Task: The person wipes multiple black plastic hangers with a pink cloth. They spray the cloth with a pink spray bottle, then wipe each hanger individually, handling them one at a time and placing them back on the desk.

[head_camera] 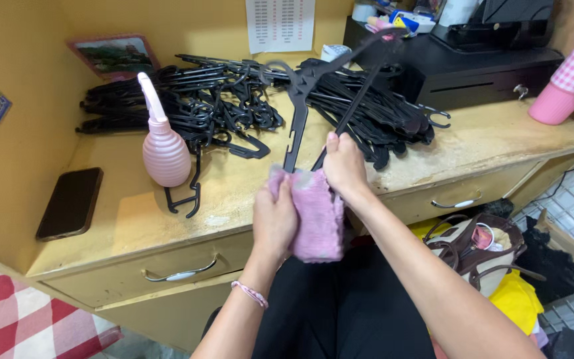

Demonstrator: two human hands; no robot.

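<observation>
yellow walls close in a worn wooden desk with two drawers, seen from the head camera looking down over the person's lap. both hands meet just in front of the desk edge. the left hand is curled shut around a pink fuzzy cloth, its fingers wrapped over the cloth's left side and the thumb tucked against the top; the cloth hangs down past the palm and bulges out to the right of those fingers. the right hand sits just above and to the right of the left, fingers pinched closed on the lower arm of a black plastic hanger, which rises up and away from the fingertips, its hook end reaching toward the black cash drawer at the back. the hanger's other arm drops straight down into the top of the cloth, touching it right between the two hands. a thin pink bracelet circles the left wrist.

beyond the fingertips, a heap of black hangers spreads across the desk. left of the hands stands a pink squeeze bottle with a white nozzle, and further left a dark phone lies flat. far right of the hands, a pink checked bottle stands at the desk's corner, and below it a brown bag rests on the floor.
</observation>
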